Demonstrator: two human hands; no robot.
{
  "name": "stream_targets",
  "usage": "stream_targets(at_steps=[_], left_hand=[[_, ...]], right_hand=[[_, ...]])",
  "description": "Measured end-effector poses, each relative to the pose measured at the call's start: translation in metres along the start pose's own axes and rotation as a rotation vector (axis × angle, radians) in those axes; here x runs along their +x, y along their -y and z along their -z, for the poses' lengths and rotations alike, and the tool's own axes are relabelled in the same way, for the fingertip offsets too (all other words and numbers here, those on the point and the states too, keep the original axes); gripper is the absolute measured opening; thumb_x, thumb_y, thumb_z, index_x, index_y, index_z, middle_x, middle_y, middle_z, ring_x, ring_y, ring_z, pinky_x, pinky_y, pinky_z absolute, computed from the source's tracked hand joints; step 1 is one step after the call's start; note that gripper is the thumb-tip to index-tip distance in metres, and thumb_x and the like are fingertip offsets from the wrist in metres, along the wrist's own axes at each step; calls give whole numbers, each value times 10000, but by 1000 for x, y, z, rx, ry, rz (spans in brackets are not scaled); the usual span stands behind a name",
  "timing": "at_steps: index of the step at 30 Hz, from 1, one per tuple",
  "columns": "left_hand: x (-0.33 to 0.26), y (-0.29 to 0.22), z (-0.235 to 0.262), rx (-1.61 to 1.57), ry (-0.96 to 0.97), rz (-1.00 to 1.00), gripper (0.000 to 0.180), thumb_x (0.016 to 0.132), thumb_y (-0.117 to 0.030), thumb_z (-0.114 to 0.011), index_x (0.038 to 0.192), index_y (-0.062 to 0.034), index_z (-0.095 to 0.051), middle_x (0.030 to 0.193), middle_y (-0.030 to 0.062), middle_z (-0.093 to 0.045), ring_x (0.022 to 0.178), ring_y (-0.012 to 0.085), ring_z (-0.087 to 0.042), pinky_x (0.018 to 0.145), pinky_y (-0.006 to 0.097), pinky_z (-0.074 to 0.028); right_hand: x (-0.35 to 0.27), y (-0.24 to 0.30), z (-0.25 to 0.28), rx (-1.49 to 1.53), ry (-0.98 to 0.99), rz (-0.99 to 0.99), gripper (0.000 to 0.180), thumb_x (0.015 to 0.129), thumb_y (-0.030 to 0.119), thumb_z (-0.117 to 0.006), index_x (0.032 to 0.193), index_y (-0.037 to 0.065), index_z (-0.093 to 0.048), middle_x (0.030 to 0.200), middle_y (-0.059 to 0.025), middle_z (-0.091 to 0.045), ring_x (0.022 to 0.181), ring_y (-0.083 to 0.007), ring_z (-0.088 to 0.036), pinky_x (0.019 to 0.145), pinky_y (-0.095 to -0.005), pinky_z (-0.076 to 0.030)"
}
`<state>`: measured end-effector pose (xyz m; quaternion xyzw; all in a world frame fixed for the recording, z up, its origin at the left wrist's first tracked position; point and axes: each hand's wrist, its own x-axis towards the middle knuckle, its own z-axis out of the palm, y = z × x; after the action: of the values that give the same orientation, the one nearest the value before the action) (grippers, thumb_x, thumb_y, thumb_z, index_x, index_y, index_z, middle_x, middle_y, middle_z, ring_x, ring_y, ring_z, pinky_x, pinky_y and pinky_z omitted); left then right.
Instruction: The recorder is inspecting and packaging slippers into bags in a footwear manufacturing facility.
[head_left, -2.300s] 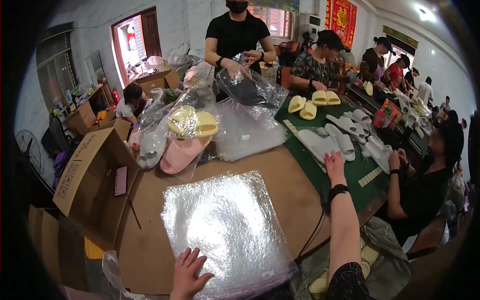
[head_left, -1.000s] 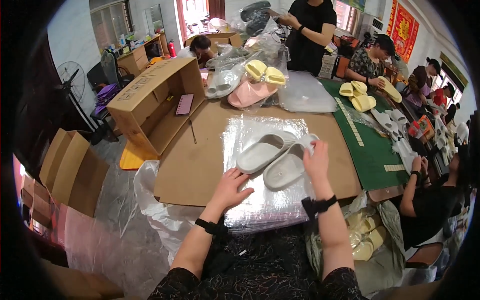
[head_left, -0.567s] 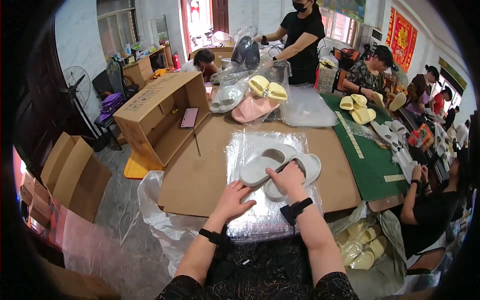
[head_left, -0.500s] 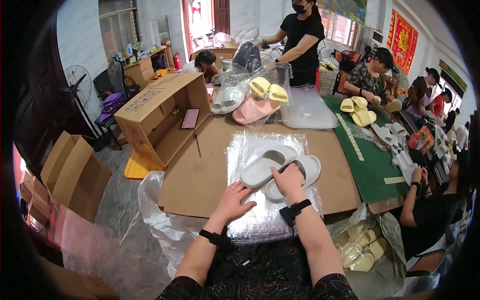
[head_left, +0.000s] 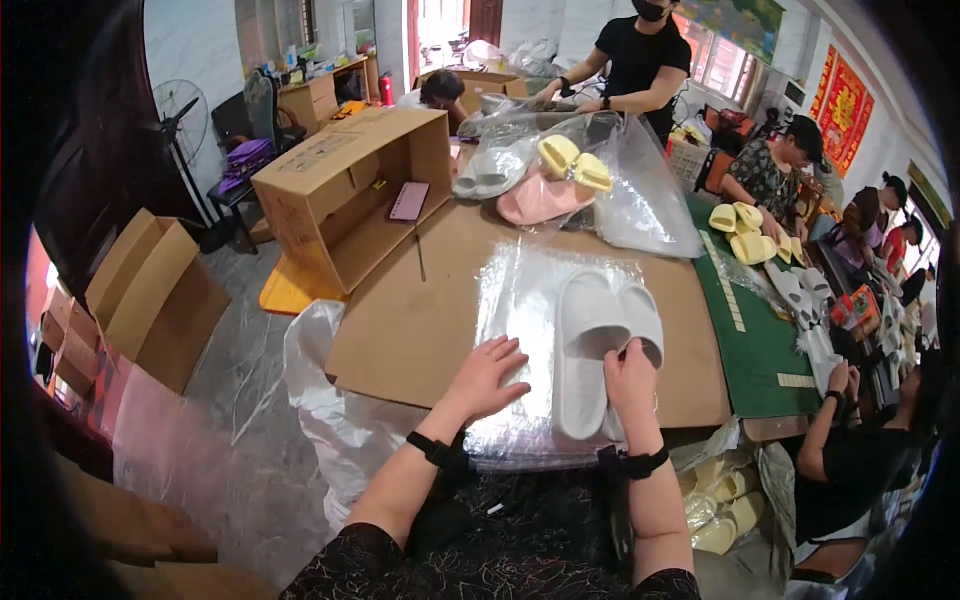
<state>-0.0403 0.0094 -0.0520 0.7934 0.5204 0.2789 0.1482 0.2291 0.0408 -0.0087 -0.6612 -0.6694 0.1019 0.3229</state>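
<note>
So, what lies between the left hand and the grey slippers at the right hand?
Just a strip of shiny plastic shows between the left hand and the grey slippers, as seen in the head view.

Red wall banner (head_left: 843, 110), right background, is displaying one large gold character with smaller gold ornament around it. Brown cardboard box (head_left: 322, 158) is bearing a row of dark printed characters on its upper panel, too blurred for reading. Pink rectangular item (head_left: 409, 201) at the box's open side is showing faint marks, illegible.
</note>
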Motion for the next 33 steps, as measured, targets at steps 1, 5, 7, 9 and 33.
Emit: stream_targets(at_steps=[1,5,7,9,33], left_hand=[[0,-2,0,-12,4,-7,543,868,-431,-662,1299,-103,-635,1492,170,-469,1418,359,-371,1186,465,-278],[0,3,-7,-34,-35,-63,532,859,-418,-675,1273,-85,-643,1480,176,-482,1410,358,-381,1176,461,-295],[-2,2,-8,-12,-52,-51,543,850,-423,-682,1262,-72,-646,1464,173,-498,1404,356,-391,1167,461,-307],[-1,2,-8,-35,-58,-53,540,847,-420,-684,1261,-74,-649,1471,169,-493,1408,353,-389,1171,458,-301],[1,17,-14,-407,-125,20,256,909,-130,-675,1153,-57,-701,1292,109,-633,1209,228,-576,976,350,-515]], right_hand=[[-10,-10,-12,1,9,-1,356,925,332,-584,962,-15,-517,873,-268,-654,832,-464,-640,742,-546,-494],[-26,-4,-29,-169,71,73,460,903,456,-640,1037,22,-566,1034,-209,-644,930,-413,-643,748,-517,-499],[-30,-6,-32,-113,-45,102,455,898,450,-652,1052,26,-589,1012,-192,-652,921,-410,-642,754,-507,-499],[-30,-13,-37,-122,-48,88,446,888,444,-669,1051,33,-609,1011,-180,-659,916,-398,-646,759,-487,-503],[-39,-13,-32,60,-160,-5,404,824,378,-747,1045,45,-686,824,-99,-630,718,-307,-618,663,-411,-491]])
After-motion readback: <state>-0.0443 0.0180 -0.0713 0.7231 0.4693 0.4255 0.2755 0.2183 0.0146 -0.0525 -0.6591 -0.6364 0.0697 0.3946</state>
